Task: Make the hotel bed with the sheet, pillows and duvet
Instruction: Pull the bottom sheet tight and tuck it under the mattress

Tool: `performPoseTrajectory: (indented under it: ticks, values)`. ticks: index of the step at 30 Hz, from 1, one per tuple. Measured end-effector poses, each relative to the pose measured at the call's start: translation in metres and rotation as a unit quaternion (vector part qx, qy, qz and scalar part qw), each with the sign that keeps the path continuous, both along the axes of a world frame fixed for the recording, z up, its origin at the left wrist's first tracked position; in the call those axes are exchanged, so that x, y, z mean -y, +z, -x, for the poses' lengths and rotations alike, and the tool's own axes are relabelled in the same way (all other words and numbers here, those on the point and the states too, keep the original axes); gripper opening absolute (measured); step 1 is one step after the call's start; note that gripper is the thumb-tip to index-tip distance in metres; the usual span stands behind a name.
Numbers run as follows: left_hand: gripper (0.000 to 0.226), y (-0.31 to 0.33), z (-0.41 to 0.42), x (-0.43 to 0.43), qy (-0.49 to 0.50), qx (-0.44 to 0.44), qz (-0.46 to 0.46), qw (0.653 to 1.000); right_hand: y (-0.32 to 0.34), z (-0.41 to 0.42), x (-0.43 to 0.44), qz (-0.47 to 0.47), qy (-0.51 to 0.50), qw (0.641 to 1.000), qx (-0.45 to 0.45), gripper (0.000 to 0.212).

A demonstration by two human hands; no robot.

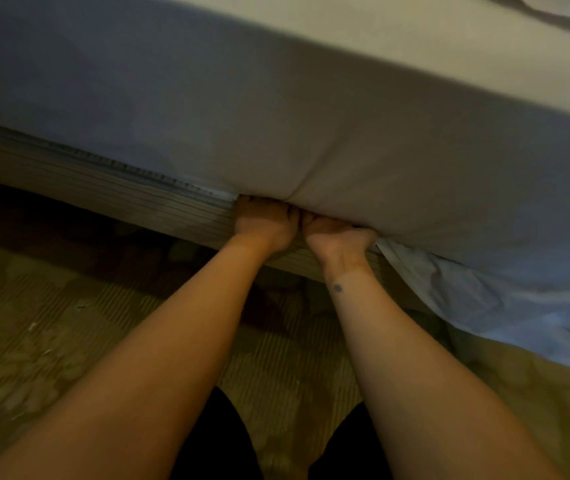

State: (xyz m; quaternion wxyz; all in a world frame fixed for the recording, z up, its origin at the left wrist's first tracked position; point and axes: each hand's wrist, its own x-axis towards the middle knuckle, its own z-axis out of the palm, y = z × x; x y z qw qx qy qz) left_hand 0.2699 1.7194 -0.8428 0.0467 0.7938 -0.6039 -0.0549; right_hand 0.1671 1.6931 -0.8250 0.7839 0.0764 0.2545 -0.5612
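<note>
A white sheet (363,133) covers the side of the mattress across the upper frame. My left hand (265,223) and my right hand (337,235) sit side by side at the mattress's lower edge, with their fingers pushed under it between the mattress and the striped bed base (103,188). The fingers are hidden, so their hold cannot be seen. To the right of my right hand a loose part of the sheet (484,306) hangs down to the floor. To the left of my left hand the sheet is tucked in.
A patterned carpet (69,341) lies below the bed. My dark-clothed legs (224,445) show at the bottom. Rumpled bedding (560,12) lies on the mattress top at the far right corner.
</note>
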Motion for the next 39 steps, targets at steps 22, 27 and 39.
performPoseTrajectory:
  ticks: [22, 27, 39]
  values:
    - [0.049, 0.01, -0.039, -0.068, 0.029, -0.039, 0.065, 0.997, -0.005, -0.019, -0.042, 0.45, 0.333, 0.183, -0.808, 0.068]
    - [0.059, 0.005, -0.037, -0.048, 0.051, -0.018, -0.02, 0.998, -0.001, -0.022, -0.021, 0.428, 0.386, 0.152, -0.803, 0.067]
    - [0.084, 0.009, 0.066, -0.052, -0.108, 0.055, -0.066, 0.991, 0.017, 0.079, -0.027, 0.377, 0.464, 0.149, -0.788, 0.082]
